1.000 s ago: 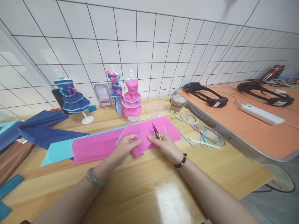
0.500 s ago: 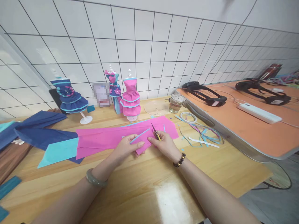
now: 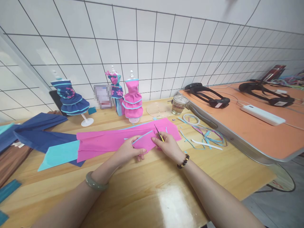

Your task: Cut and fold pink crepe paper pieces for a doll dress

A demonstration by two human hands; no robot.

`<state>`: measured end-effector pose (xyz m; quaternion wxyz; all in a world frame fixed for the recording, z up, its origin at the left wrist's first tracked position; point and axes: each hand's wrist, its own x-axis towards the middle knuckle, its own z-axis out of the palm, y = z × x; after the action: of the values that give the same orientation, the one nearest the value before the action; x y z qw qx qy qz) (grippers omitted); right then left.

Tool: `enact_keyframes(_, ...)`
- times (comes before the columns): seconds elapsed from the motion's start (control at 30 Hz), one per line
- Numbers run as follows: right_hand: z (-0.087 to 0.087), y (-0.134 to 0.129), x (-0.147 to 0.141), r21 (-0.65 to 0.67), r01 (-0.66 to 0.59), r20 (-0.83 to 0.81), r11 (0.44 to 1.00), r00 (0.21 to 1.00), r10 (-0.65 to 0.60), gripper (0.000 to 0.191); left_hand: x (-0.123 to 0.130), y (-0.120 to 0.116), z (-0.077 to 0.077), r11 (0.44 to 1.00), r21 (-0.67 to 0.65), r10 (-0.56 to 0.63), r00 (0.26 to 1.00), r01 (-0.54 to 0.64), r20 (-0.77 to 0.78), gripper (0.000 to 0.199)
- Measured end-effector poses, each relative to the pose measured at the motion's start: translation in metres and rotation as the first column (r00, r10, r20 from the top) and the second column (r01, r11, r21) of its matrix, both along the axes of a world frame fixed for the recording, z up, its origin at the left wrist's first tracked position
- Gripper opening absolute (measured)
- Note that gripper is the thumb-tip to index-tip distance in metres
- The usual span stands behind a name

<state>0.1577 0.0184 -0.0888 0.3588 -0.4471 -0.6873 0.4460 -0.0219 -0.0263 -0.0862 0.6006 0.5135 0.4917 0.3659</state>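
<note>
A small pink piece with a light blue edge strip (image 3: 146,142) is pinched at its left end by my left hand (image 3: 131,148), thumb on the near side. My right hand (image 3: 166,144) touches its right end with thumb and fingertips and also holds small scissors (image 3: 159,133) with yellow on the handle, blades pointing up and away. Behind and under both hands lies a long pink cloth (image 3: 99,141) on the wooden table (image 3: 123,193). A turquoise piece (image 3: 60,154) adjoins its left end.
Three dressed mini mannequins, one in pink (image 3: 133,101), stand by the tiled wall. A glass (image 3: 179,104), a tape roll (image 3: 191,119) and ribbon scraps (image 3: 211,137) lie to the right. Navy cloth (image 3: 40,131) is left; headsets (image 3: 218,102) rest on an orange surface (image 3: 256,126).
The small pink piece has tilted and now looks bowed between my hands. My left fingers have shifted slightly along it. The scissors remain in my right hand.
</note>
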Motion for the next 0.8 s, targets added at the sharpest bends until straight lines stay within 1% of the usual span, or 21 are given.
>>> enact_keyframes(0.1,-0.001,0.003,0.003,0.083,0.031,0.103,0.996,0.994,-0.039,0.02,-0.002,0.001,0.0,1.0,-0.027,-0.009,1.0,0.009,-0.01,0.048)
enact_keyframes(0.17,-0.002,0.006,0.008,0.181,0.096,0.247,0.979,0.959,-0.14,0.022,-0.004,0.001,0.0,0.999,-0.05,-0.007,1.0,0.006,-0.013,0.048)
enact_keyframes(0.23,-0.001,0.009,0.013,0.286,0.161,0.397,0.945,0.877,-0.269,0.025,-0.005,0.001,0.0,0.998,-0.061,-0.003,1.0,0.002,-0.01,0.049)
enact_keyframes(0.3,-0.002,0.011,0.017,0.352,0.18,0.507,0.919,0.788,-0.349,0.028,-0.006,0.001,0.001,0.998,-0.06,0.002,1.0,-0.003,-0.004,0.048)
enact_keyframes(0.37,-0.002,0.013,0.019,0.368,0.155,0.581,0.917,0.731,-0.358,0.029,-0.007,0.001,0.002,0.998,-0.06,0.008,1.0,-0.008,-0.005,0.047)
enact_keyframes(0.43,-0.004,0.013,0.019,0.371,0.122,0.632,0.92,0.693,-0.347,0.029,-0.007,0.001,0.003,0.998,-0.061,0.014,1.0,-0.015,-0.007,0.046)
enact_keyframes(0.53,-0.008,0.012,0.019,0.401,0.081,0.66,0.912,0.665,-0.35,0.028,-0.007,0.001,0.003,0.998,-0.065,0.026,1.0,-0.025,0.001,0.041)
enact_keyframes(0.6,-0.009,0.012,0.019,0.446,0.065,0.647,0.893,0.665,-0.372,0.028,-0.008,0.001,0.003,0.997,-0.065,0.03,1.0,-0.029,0.005,0.038)
enact_keyframes(0.67,-0.008,0.012,0.019,0.5,0.075,0.587,0.863,0.703,-0.401,0.028,-0.009,0.002,0.002,0.998,-0.064,0.03,1.0,-0.029,0.008,0.037)
enact_keyframes(0.7,-0.007,0.012,0.018,0.512,0.088,0.533,0.854,0.747,-0.397,0.028,-0.009,0.002,0.002,0.998,-0.064,0.03,0.999,-0.029,0.012,0.037)
enact_keyframes(0.73,-0.005,0.011,0.017,0.503,0.103,0.462,0.858,0.808,-0.367,0.029,-0.009,0.002,0.002,0.997,-0.064,0.032,0.999,-0.031,0.017,0.038)
enact_keyframes(0.77,-0.004,0.01,0.015,0.466,0.109,0.377,0.878,0.873,-0.308,0.031,-0.009,0.002,0.002,0.998,-0.063,0.031,0.999,-0.03,0.022,0.04)
enact_keyframes(0.8,-0.002,0.009,0.012,0.403,0.099,0.286,0.91,0.931,-0.228,0.033,-0.009,0.002,0.002,0.998,-0.06,0.026,0.999,-0.025,0.025,0.041)
